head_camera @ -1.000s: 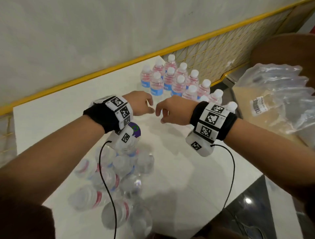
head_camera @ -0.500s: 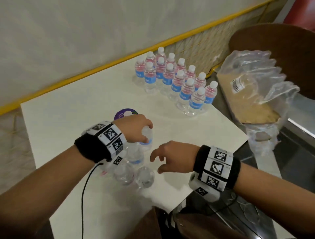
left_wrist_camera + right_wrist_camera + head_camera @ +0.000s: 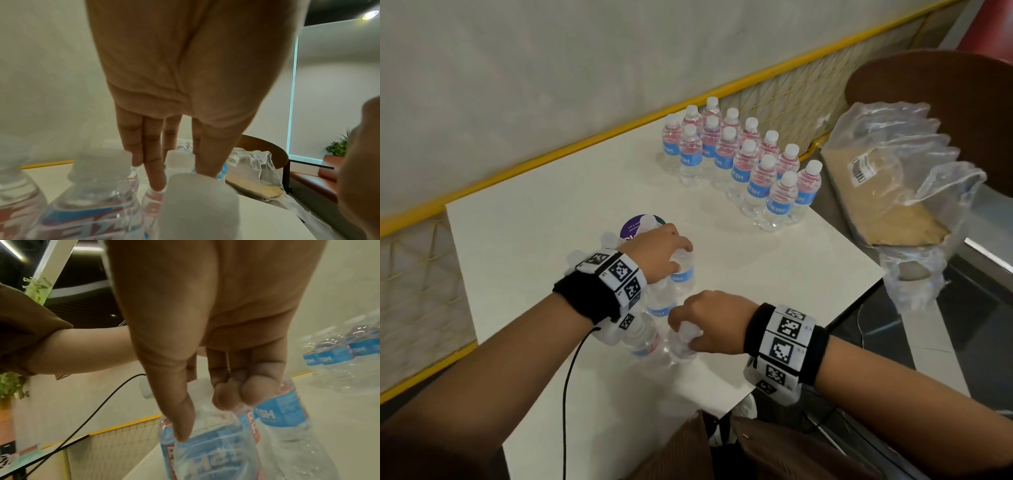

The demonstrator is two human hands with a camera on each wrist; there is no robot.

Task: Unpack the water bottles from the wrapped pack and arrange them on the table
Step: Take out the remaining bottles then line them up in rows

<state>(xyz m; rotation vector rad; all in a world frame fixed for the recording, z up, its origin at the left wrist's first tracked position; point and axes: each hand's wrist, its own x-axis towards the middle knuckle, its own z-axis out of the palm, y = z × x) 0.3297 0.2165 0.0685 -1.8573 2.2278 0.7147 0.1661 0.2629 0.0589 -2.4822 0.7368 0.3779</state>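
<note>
Several loose water bottles with blue labels and white caps stand in a cluster near the front of the white table. My left hand grips the top of the farthest bottle; in the left wrist view its fingers and thumb hang down either side of that bottle's cap. My right hand pinches the neck of the nearest bottle; the right wrist view shows thumb and fingers closed on this bottle. Both bottles are upright on the table.
Several bottles stand arranged in rows at the table's far right corner. The emptied plastic wrap with its cardboard base lies on a brown chair to the right. A purple round sticker sits behind my left hand. The wall with its yellow rail is behind.
Both hands dropped from mid-table to the near cluster. The left hand took hold of a bottle top first; the right hand, open half a second ago, now pinches another bottle.
</note>
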